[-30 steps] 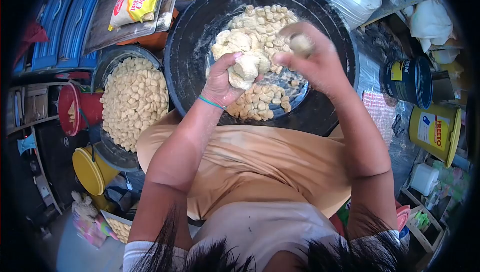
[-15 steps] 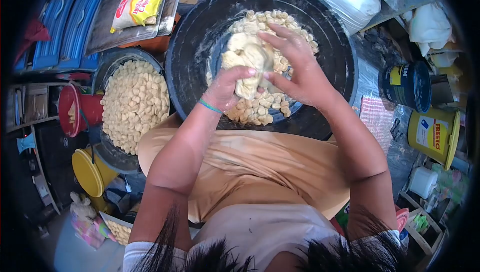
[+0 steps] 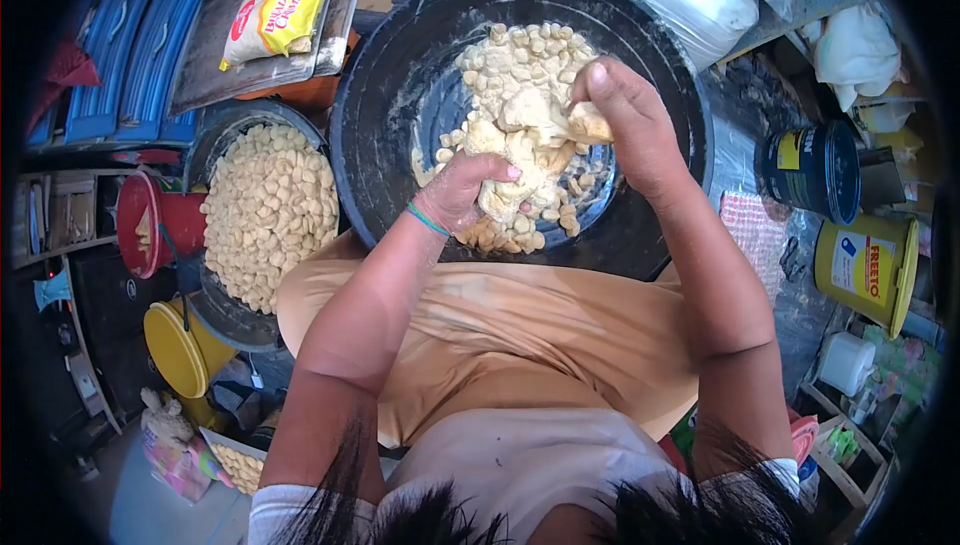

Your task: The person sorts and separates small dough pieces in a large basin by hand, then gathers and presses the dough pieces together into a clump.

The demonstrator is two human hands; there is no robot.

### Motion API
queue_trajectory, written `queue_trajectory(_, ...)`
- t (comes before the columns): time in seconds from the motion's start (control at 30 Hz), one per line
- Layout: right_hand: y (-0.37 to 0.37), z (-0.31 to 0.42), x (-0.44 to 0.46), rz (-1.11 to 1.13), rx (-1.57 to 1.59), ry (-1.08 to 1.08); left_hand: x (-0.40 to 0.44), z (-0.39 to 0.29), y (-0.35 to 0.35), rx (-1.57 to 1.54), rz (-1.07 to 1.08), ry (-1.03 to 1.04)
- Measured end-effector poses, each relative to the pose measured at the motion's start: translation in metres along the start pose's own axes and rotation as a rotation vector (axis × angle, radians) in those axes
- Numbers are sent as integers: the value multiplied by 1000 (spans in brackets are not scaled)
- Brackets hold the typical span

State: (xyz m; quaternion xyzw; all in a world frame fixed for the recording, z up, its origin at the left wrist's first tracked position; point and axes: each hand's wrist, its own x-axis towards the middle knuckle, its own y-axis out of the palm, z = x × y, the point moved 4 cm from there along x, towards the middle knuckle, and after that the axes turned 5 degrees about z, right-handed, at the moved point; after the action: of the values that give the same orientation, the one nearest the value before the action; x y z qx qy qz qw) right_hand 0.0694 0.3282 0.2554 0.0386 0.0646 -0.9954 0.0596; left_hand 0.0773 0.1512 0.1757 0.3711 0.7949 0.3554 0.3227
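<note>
A large black basin (image 3: 385, 55) stands in front of me, with many small pale dough pieces (image 3: 540, 50) lying in it. Over its middle my left hand (image 3: 462, 190) is closed around a lump of soft dough (image 3: 497, 160), thumb on top. To the right, my right hand (image 3: 628, 115) is closed on the other end of the same dough, which stretches between both hands. The fingers of the right hand are partly hidden behind its thumb and back. White powder coats the basin's inside wall and my left wrist.
Left of the basin is a tub (image 3: 215, 290) heaped with similar dough pieces (image 3: 270, 205). A bread crumb bag (image 3: 275, 23) lies on trays (image 3: 195, 80) at upper left. Red (image 3: 140, 220) and yellow (image 3: 178, 350) buckets stand left; a dark bucket (image 3: 815, 170) and a yellow Freeto bucket (image 3: 865, 270) stand right.
My right hand has gone from spread fingers beside the dough to a closed grip on it, pulling its end to the right. The left hand keeps hold of the lump.
</note>
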Motion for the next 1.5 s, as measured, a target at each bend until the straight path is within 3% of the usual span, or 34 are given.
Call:
queue_trajectory(0.03,-1,-6,-2,89,127,124,0,0,0,-12,13,0)
queue_trajectory(0.1,-10,-8,3,106,317,-10,-1,-1,-1,-35,40,0)
queue_trajectory(0.17,-14,-5,3,75,244,-86,-2,0,-6,-51,53,-4)
queue_trajectory(0.23,-10,19,-3,-6,-92,-102,-3,-2,-8,11,62,0)
queue_trajectory(0.27,-9,18,-2,63,-278,-208,-4,-3,-7,82,65,4)
queue_trajectory(0.4,20,8,-10,236,-434,-84,-4,2,2,296,-36,44)
queue_trajectory(0.5,19,-13,-8,112,-208,85,1,2,8,324,-100,90)
queue_trajectory(0.53,20,-14,-6,90,-120,-6,2,1,6,303,-71,79)
queue_trajectory(0.63,21,-18,-3,27,178,144,4,1,-3,185,-8,69)
queue_trajectory(0.73,31,-14,-5,201,-176,54,2,3,-2,54,-10,87)
queue_trajectory(0.83,31,-11,-5,150,-211,-1,0,1,2,102,-35,54)
queue_trajectory(0.9,27,-15,-2,126,-68,21,2,2,-4,113,-28,7)
queue_trajectory(0.97,28,-8,-2,122,43,72,2,2,-3,4,58,94)
queue_trajectory(1.07,33,-3,-5,173,-355,-298,1,3,-1,-63,75,123)
queue_trajectory(1.17,29,-13,-6,202,-46,11,-1,3,-2,41,-2,65)
queue_trajectory(1.3,20,-4,-5,-28,564,276,0,2,-4,23,-1,47)
queue_trajectory(1.33,17,-5,-3,-33,576,279,0,3,-5,13,-1,59)
queue_trajectory(1.43,11,-13,3,-141,145,113,-3,0,-3,5,21,77)
queue_trajectory(1.5,10,-13,4,25,-15,-17,-4,-1,-1,-30,34,89)
